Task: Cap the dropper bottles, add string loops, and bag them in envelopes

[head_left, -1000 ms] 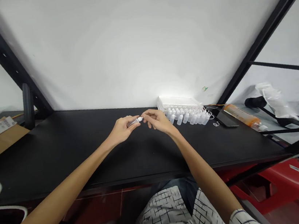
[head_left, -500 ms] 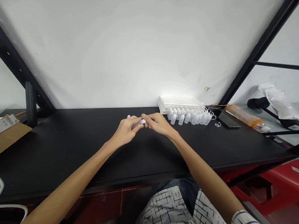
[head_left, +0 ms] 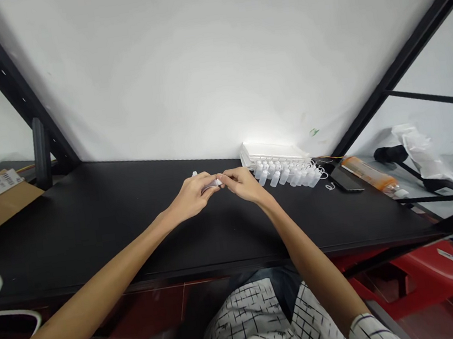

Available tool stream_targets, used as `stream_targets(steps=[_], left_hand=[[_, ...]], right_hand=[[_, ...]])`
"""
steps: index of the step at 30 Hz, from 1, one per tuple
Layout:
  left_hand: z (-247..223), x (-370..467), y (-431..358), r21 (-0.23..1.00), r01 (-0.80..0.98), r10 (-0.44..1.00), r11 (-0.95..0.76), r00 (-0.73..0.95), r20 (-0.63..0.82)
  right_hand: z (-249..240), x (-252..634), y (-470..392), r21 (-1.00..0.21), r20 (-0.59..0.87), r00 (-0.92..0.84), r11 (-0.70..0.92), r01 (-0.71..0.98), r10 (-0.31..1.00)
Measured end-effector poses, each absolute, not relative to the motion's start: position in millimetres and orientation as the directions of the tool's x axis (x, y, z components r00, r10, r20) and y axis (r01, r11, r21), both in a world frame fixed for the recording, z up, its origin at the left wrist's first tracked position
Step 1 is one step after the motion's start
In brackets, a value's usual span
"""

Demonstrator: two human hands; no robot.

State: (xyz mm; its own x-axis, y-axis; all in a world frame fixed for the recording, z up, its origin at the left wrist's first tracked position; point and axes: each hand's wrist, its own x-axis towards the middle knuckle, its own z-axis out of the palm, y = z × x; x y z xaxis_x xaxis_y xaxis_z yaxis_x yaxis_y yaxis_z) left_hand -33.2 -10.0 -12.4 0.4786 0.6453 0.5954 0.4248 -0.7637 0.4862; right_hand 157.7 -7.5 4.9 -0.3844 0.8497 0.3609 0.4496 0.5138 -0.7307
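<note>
Above the black table, my left hand [head_left: 196, 192] is closed around a small translucent plastic bottle [head_left: 210, 184], most of it hidden by the fingers. At the bottle's white end, my right hand [head_left: 241, 183] pinches with thumb and fingertips. A white tip [head_left: 194, 173] shows behind my left hand; I cannot tell whether it belongs to the same thing. To the right of my hands, several similar small translucent bottles [head_left: 284, 174] lie in a row, with thin white loops at their right end.
Behind the bottles a white stack [head_left: 274, 151] rests against the wall. Farther right are a dark phone [head_left: 347, 178], an orange-labelled clear bottle [head_left: 371, 174] and a small white loop [head_left: 330, 186]. A cardboard box [head_left: 1, 207] sits at left. Black frame posts [head_left: 41, 155] flank the table [head_left: 104, 224].
The fingers of my right hand have shifted slightly at the bottle's white end. Both hands stay together in the same place, and the view has moved a little.
</note>
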Motion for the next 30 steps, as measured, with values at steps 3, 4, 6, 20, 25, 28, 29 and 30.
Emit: stream_targets(steps=[3,4,6,20,25,28,29,30], left_hand=[[-13,-31,-10,0.503,0.414,0.651,-0.759,0.486,0.583],[-14,-31,-10,0.511,0.414,0.658,-0.753,0.480,0.580],[-15,-31,-8,0.515,0.425,0.668,-0.745,0.465,0.581],[-23,-30,-10,0.281,0.425,0.495,-0.861,0.567,0.659],[-18,-30,-7,0.373,0.457,0.578,-0.807,0.487,0.655],[-18,-32,-6,0.360,0.468,0.575,-0.807,0.487,0.657],[-19,-32,-6,0.344,0.471,0.566,-0.812,0.496,0.658],[-20,-33,-6,0.327,0.470,0.553,-0.820,0.508,0.660]], right_hand=[[5,162,-6,-0.711,0.371,-0.403,0.535,0.456,0.837],[6,165,-5,-0.727,0.373,-0.412,0.537,0.428,0.832],[7,168,-6,-0.774,0.361,-0.421,0.519,0.362,0.832],[-2,166,-9,-0.765,0.350,-0.439,0.523,0.377,0.828],[3,165,-15,-0.792,0.348,-0.420,0.503,0.347,0.838],[2,162,-17,-0.810,0.329,-0.434,0.487,0.326,0.839],[1,161,-17,-0.819,0.316,-0.438,0.475,0.321,0.842],[0,160,-16,-0.830,0.301,-0.439,0.459,0.317,0.846]])
